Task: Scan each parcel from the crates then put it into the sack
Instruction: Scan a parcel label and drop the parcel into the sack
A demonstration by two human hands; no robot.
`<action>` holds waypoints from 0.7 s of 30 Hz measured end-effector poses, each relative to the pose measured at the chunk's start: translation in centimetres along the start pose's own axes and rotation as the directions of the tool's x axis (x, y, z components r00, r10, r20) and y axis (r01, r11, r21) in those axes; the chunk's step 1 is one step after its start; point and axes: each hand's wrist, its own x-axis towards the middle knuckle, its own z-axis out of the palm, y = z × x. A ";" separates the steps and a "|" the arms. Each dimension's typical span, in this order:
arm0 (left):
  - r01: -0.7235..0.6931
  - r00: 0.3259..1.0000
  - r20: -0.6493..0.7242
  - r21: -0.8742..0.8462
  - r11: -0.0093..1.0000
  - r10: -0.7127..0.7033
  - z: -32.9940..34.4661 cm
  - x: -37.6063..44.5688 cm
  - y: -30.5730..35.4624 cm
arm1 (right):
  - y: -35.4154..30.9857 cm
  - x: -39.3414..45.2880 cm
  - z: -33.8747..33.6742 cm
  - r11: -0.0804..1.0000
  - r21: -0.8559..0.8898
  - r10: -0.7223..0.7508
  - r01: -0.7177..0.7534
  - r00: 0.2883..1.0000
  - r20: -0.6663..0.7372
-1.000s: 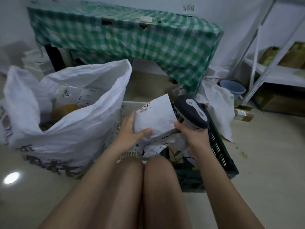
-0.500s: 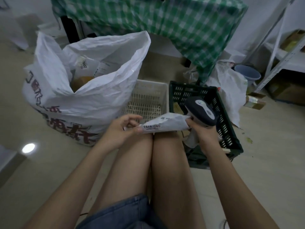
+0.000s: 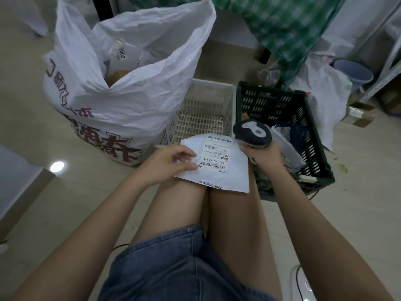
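The parcel (image 3: 219, 164), a flat white mailer with a printed label facing up, is lying across the knees of the seated person, with the barcode lines clearly showing. The left hand (image 3: 171, 164) is pinching the left edge of the parcel, with the thumb on top beside the label. The right hand (image 3: 263, 156) is gripping the handle of a dark scanner (image 3: 252, 132), and its fingertips are also touching the right edge of the parcel. The head of the scanner is sitting just above the far right corner of the parcel, and I cannot tell if it is pointing at the label.

The white sack (image 3: 121, 83) is standing open on the floor to the left, in front of the person, and it is already holding some packages. Red characters are printed on its side. A pale crate (image 3: 208, 101) is standing just beside the sack, touching it, and its slatted bottom is showing. A dark green crate (image 3: 282, 105) is standing right beside the pale one, and a few wrapped items are lying in its near part, partly hidden behind the right hand.

Farther back, a green checked cloth (image 3: 288, 29) is hanging down, and a blue bucket (image 3: 353, 72) is standing at the right.
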 end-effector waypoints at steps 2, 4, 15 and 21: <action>0.105 0.979 -0.188 0.135 0.985 -0.079 0.2 1.4 -1.0 | 0.8 0.5 0.3 0.997 -0.071 -0.043 0.043 0.999 0.002; 0.254 0.946 -0.256 0.198 0.947 -0.200 0.3 2.6 -2.0 | 1.2 1.0 0.4 0.992 -0.118 -0.053 0.053 0.999 0.007; -0.187 0.965 -0.128 0.281 0.941 0.229 -0.8 9.1 5.5 | -5.3 3.3 -0.8 0.995 0.011 -0.102 0.102 0.994 0.044; -0.195 0.972 -0.115 0.069 0.978 0.202 -0.5 12.3 11.4 | -9.7 4.9 -2.1 0.986 0.092 -0.160 0.142 0.962 0.222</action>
